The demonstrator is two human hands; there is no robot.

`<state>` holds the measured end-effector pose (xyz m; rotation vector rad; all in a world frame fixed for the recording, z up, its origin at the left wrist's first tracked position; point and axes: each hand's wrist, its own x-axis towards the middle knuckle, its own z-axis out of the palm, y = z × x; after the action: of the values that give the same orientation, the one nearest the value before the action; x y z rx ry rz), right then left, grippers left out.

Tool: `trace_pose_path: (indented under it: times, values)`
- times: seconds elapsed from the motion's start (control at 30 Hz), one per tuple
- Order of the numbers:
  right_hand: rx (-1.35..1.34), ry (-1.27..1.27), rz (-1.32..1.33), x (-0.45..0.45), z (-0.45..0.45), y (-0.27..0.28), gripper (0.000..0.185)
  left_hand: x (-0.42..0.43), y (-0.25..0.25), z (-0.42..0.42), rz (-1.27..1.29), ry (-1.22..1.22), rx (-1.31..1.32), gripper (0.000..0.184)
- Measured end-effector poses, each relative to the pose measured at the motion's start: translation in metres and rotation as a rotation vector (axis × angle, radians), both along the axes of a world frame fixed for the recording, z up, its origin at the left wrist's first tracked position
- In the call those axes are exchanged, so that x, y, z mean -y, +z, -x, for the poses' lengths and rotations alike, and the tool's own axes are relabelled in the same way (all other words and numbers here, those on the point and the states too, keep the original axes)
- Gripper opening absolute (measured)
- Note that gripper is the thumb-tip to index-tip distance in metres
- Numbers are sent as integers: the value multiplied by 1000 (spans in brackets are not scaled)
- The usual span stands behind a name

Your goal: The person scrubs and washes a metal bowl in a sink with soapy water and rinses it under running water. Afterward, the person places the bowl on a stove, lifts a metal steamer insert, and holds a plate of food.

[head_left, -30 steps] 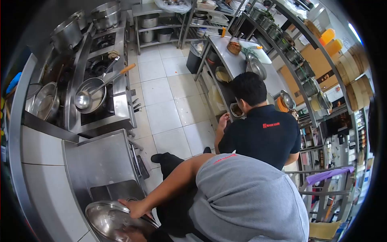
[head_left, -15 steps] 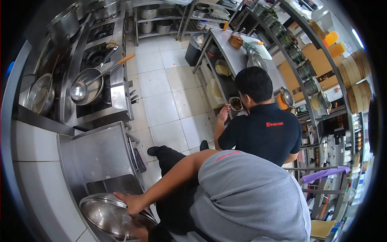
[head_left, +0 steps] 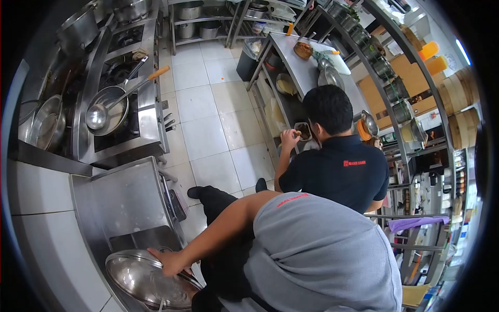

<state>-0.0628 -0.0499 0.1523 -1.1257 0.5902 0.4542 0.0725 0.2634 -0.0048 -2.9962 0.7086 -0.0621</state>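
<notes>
My right hand (head_left: 171, 261) grips the upper rim of a large shiny metal bowl (head_left: 138, 281), which sits tilted in the sink area at lower left. Its fingers are closed over the edge. A thin pale streak like running water (head_left: 161, 303) shows at the bowl's lower edge. My left hand is out of sight, with dark clothing and the frame edge where it might be. My grey shirt and black trousers fill the bottom middle.
A metal counter (head_left: 132, 195) adjoins the sink. Beyond it stands a stove (head_left: 148, 125) with a wok (head_left: 117, 117) and a ladle (head_left: 97, 116). A co-worker in a black shirt (head_left: 332, 171) crouches close on the right, beside a steel table (head_left: 296, 57) with shelves below.
My left hand, blurred inside the bowl before, is out of view now. My right hand stays on the rim. The co-worker's hand has moved up and left beside a small container.
</notes>
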Motion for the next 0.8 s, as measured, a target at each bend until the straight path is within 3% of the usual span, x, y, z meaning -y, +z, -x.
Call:
trace_pose_path:
  times: [0.17,0.3,0.37,0.43,0.6,0.7,0.8]
  values:
    - [-31,118,-86,-26,0,-30,107,0,2,7,114,44,-96,73]
    - [-37,99,-188,-48,-2,-23,105,8,4,20,483,181,-367,73]
    - [-91,99,-80,-47,-6,-7,104,7,6,32,595,287,-492,73]
    - [-111,75,3,-53,-22,-44,103,3,11,46,700,408,-614,73]
    - [-144,41,65,5,2,11,102,-10,16,87,1013,765,-931,73]
    - [-80,-13,-22,-22,-9,-58,106,-37,21,116,1288,984,-1150,73]
    - [-43,-1,-130,-39,-2,-52,111,-59,36,180,1657,1246,-1377,73]
